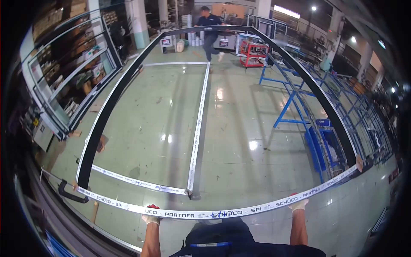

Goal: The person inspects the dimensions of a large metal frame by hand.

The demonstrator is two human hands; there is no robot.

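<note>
A large rectangular frame with white printed tape along its near bar spans the view. My left hand, in a pale glove with red fingertips, grips the near bar left of its middle. Further right, my right hand, gloved alike, holds the same bar. The fingers of both hands are partly hidden behind the bar. At the far side, a person in dark clothes stands at the frame's far bar. Below, a second taped frame lies on the floor.
Blue metal stands and a blue bin are at the right, with a red cart behind. Shelves and upright frames line the left. A black clamp sits near the frame's left corner.
</note>
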